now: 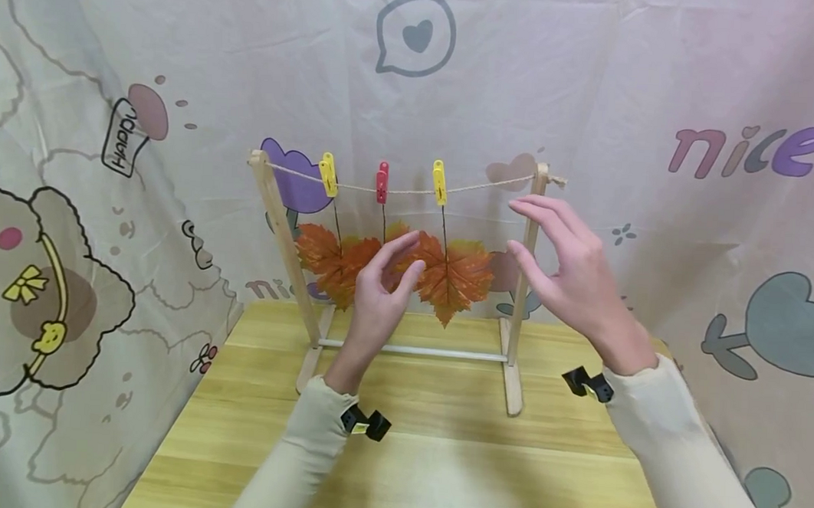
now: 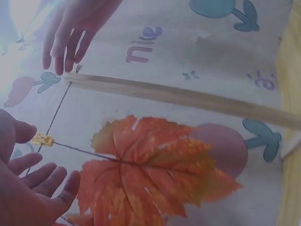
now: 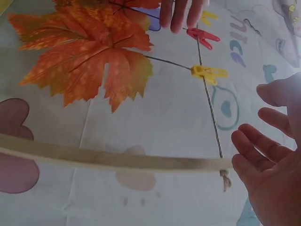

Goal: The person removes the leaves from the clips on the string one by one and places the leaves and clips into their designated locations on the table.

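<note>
Three orange-red artificial maple leaves hang by dark stems from a string (image 1: 483, 187) on a wooden rack. A yellow clothespin (image 1: 440, 183) holds the right leaf (image 1: 450, 279), a red clothespin (image 1: 382, 182) the middle one, and another yellow clothespin (image 1: 327, 175) the left leaf (image 1: 320, 249). My left hand (image 1: 380, 299) is in front of the leaves with fingers loosely bent and nothing in them; it hides most of the middle leaf. Beside the rack's right post (image 1: 529, 237), my right hand (image 1: 575, 274) is raised, thumb and fingers apart, holding nothing.
The rack's left post (image 1: 277, 232), white lower bar (image 1: 443, 353) and wooden feet (image 1: 513, 390) stand on a wood-grain table (image 1: 437, 470). Printed cloth (image 1: 568, 78) hangs behind and at both sides. The string's knotted end (image 3: 225, 179) sticks out past the right post.
</note>
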`<state>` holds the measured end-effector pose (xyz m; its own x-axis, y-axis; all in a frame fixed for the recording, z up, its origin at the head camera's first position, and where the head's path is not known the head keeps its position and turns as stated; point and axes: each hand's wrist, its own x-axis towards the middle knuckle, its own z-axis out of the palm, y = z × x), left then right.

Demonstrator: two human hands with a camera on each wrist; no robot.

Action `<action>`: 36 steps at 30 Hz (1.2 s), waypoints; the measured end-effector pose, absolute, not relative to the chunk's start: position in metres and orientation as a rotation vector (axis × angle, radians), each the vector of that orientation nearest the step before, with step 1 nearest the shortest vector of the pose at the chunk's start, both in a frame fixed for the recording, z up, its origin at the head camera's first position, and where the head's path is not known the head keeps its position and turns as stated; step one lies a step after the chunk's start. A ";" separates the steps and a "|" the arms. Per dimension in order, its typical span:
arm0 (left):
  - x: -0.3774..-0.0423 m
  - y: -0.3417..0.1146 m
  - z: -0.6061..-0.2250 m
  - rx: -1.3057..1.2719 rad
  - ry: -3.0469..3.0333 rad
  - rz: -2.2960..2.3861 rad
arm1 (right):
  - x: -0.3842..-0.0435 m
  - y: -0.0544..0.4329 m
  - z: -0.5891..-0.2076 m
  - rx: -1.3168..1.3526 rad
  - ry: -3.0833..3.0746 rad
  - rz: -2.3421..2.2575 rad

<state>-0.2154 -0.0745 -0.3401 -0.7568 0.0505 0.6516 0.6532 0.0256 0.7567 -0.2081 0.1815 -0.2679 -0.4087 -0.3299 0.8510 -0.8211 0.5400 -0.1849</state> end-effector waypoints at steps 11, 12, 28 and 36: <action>-0.234 -0.056 -0.322 -0.660 -1.826 -1.900 | -0.226 0.150 -0.241 1.018 -1.975 0.832; -0.235 -0.054 -0.322 -0.650 -1.822 -1.909 | -0.228 0.148 -0.239 1.023 -1.976 0.843; -0.255 -0.037 -0.323 -0.578 -1.822 -1.981 | -0.265 0.129 -0.232 1.026 -2.089 0.865; -0.259 -0.032 -0.325 -0.570 -1.813 -1.914 | -0.275 0.124 -0.228 0.996 -2.146 0.892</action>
<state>-0.2595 -0.0320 -0.3249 -0.8180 -0.0350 0.5742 0.5753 -0.0429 0.8169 -0.2748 0.1242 -0.2276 -0.5357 -0.4043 0.7413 -0.8108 0.4915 -0.3178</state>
